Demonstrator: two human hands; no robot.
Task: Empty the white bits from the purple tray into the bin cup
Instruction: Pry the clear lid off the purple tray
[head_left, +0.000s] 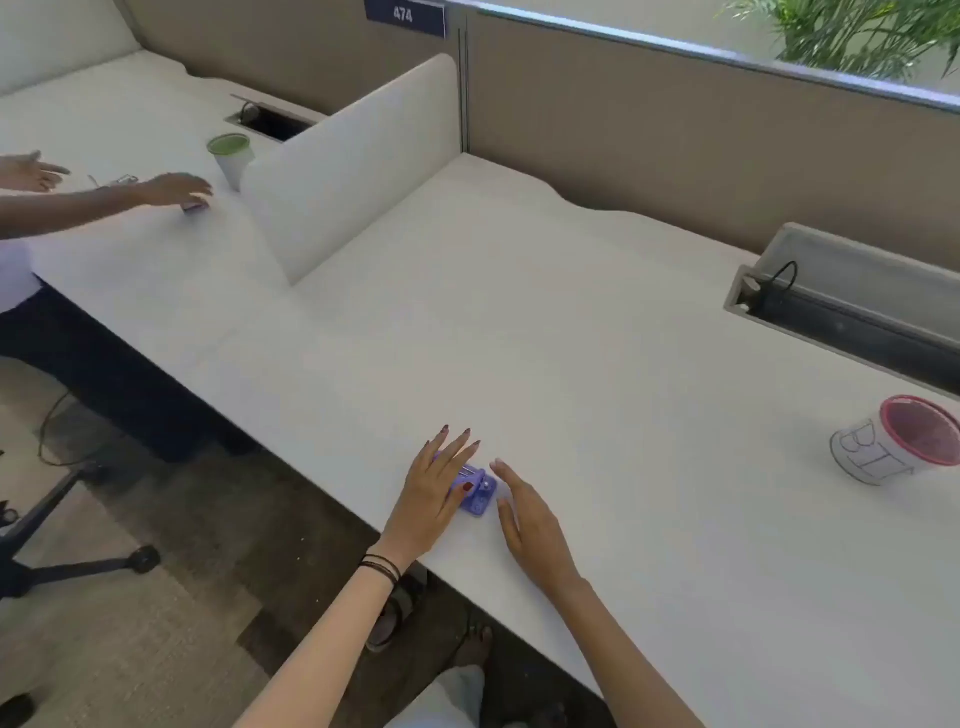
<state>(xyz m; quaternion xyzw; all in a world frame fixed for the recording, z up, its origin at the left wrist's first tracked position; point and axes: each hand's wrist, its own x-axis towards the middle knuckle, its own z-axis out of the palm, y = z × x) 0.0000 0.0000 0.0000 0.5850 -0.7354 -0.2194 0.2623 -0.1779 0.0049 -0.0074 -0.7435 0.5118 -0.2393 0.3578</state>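
A small purple tray (479, 493) lies flat on the white desk (597, 364) near its front edge, with a few tiny white bits in it. My left hand (434, 491) rests flat over the tray's left part, fingers spread, thumb on the tray. My right hand (527, 514) hovers just right of the tray, fingers apart, holding nothing. The bin cup (898, 447), white with a red rim and "BIN" written on it, stands far to the right on the desk.
A cable trough (841, 312) is sunk into the desk behind the cup. A white divider panel (353, 166) separates the neighbouring desk, where another person's hands (174, 189) work beside a green-rimmed cup (232, 158). An office chair base (62, 545) stands on the floor at left.
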